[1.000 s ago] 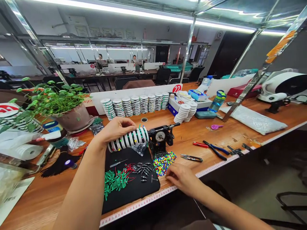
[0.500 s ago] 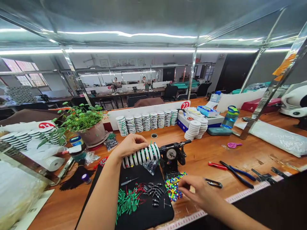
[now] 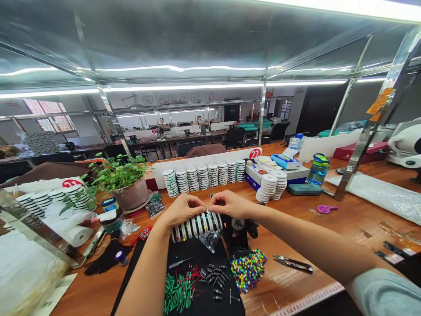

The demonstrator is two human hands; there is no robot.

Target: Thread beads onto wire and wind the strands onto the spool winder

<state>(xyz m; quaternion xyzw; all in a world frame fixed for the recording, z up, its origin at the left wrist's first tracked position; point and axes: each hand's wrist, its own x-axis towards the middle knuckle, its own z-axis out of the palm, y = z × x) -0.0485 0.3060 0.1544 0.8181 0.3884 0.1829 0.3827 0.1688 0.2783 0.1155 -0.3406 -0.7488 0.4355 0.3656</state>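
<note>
A row of white spools (image 3: 197, 226) wound with dark and green line sits sideways on a black winding device (image 3: 239, 232). My left hand (image 3: 184, 210) is over the top of the spools, its thumb and fingers pinched near their right part. Close beside it, my right hand (image 3: 226, 204) pinches at the upper right end of the row; what lies between the fingertips of either hand is too small to make out. Below are colourful beads (image 3: 248, 267), green tubes (image 3: 180, 292) and black metal parts (image 3: 215, 275) on a black mat (image 3: 204, 303).
Stacked spools (image 3: 212, 175) line the white divider. A potted plant (image 3: 131, 188) stands at the left. Snips (image 3: 292, 264) lie right of the beads. Further right are a pink item (image 3: 325, 209), a green case (image 3: 304, 189) and a water bottle (image 3: 318, 169). A metal post (image 3: 357, 145) rises at right.
My right hand has moved from beside the beads up to the spools, next to my left hand. The view has shifted a little, and my right forearm now covers the place of the pliers.
</note>
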